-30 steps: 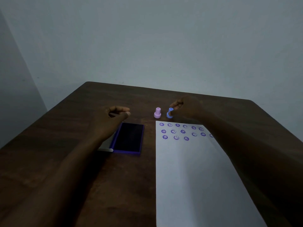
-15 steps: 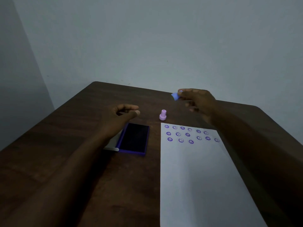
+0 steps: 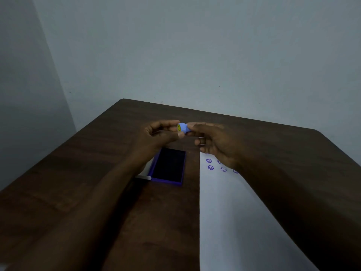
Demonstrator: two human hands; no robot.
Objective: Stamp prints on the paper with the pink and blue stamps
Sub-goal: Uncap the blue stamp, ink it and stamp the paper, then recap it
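The blue stamp (image 3: 183, 128) is held in the air above the table, lying sideways with its yellow smiley end facing left. My right hand (image 3: 213, 141) grips its body between thumb and fingers. My left hand (image 3: 160, 133) touches the stamp's left end with its fingertips. Below them lies the open ink pad (image 3: 169, 165), dark with a purple frame. The white paper (image 3: 230, 212) lies to the right, with purple smiley prints (image 3: 210, 167) near its top. The pink stamp is hidden behind my hands.
The dark wooden table (image 3: 97, 173) stands against a pale wall. The ink pad's lid (image 3: 145, 176) lies open to its left, mostly hidden under my left forearm. My right forearm covers the paper's right side.
My right hand carried the blue stamp from the far right to the middle, above the ink pad. My left hand rose to meet it and now touches its end.
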